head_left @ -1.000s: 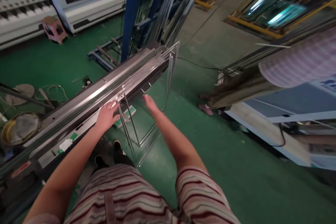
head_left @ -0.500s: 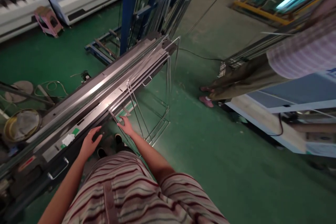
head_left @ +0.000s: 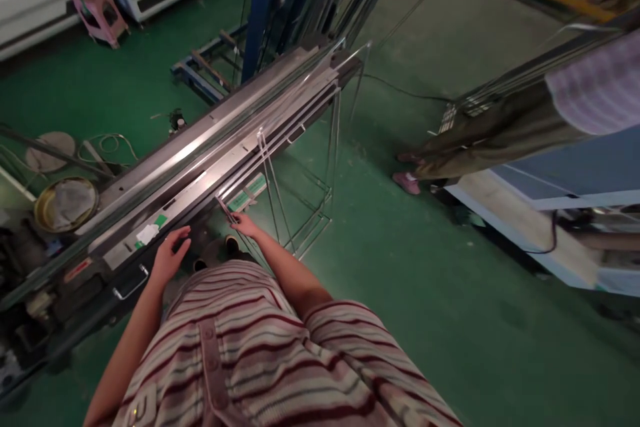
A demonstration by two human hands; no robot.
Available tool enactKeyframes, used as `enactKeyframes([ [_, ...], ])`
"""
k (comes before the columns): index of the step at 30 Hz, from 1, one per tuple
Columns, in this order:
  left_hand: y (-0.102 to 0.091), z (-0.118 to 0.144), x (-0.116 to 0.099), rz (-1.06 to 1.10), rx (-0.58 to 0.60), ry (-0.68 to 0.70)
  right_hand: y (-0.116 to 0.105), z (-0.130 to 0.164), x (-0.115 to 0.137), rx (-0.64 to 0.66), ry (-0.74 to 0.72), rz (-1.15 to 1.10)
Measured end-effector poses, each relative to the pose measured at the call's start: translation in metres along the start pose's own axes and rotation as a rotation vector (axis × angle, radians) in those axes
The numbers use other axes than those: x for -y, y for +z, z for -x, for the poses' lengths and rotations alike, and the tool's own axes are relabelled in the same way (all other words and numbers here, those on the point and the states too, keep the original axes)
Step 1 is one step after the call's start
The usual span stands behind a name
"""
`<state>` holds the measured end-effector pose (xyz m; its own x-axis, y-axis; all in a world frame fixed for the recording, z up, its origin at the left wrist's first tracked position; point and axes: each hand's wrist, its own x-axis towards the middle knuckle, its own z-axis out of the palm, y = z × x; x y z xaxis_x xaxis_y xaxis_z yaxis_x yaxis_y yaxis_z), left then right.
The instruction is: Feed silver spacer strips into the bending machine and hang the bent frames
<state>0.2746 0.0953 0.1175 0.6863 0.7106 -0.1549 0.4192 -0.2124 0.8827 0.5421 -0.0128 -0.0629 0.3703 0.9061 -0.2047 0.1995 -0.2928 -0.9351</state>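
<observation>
Head view looks steeply down over a striped shirt [head_left: 260, 360] to a green floor [head_left: 400, 293]. At lower centre of the frame the right hand [head_left: 245, 223] reaches forward, its fingers pinched on the near lower corner of a thin metal frame [head_left: 300, 167], a rectangle of slim silvery bars that hangs off the edge of a long steel machine bed [head_left: 200, 153]. That frame sits in the middle of the picture, its top edge lying along the bed and its lower bars near the floor. The left hand [head_left: 169, 255], just left of the right one, is held with fingers loosely spread and curled, close to the dark side of the bed; whether it touches the bed I cannot tell. It holds nothing. A pair of dark shoes [head_left: 215, 257] shows on the floor between the two hands.

A blue post [head_left: 260, 7] stands at upper centre with more frames leaning behind it. A pink stool [head_left: 97, 10] is at upper left, a round yellow-rimmed pan [head_left: 65, 203] at the left edge. On the right another person in a pale striped top [head_left: 595, 90] stands beside a white-and-blue table [head_left: 525, 213], with pink shoes [head_left: 406, 180] on the floor.
</observation>
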Motion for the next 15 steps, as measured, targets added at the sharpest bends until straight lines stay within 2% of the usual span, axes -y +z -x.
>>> enactKeyframes([
  [3, -0.005, 0.001, 0.004, 0.035, 0.014, -0.013, -0.001, 0.007, -0.001, -0.003, 0.006, 0.052],
  [9, -0.011, -0.010, 0.007, 0.040, 0.029, -0.022, -0.014, 0.021, 0.009, -0.133, -0.005, 0.165],
  [12, -0.009, -0.020, 0.003, 0.055, 0.059, -0.027, -0.031, 0.038, 0.019, -0.384, 0.020, 0.278],
  [15, -0.006, -0.030, -0.003, 0.061, 0.098, -0.020, -0.062, 0.065, 0.028, -0.660, 0.077, 0.369],
])
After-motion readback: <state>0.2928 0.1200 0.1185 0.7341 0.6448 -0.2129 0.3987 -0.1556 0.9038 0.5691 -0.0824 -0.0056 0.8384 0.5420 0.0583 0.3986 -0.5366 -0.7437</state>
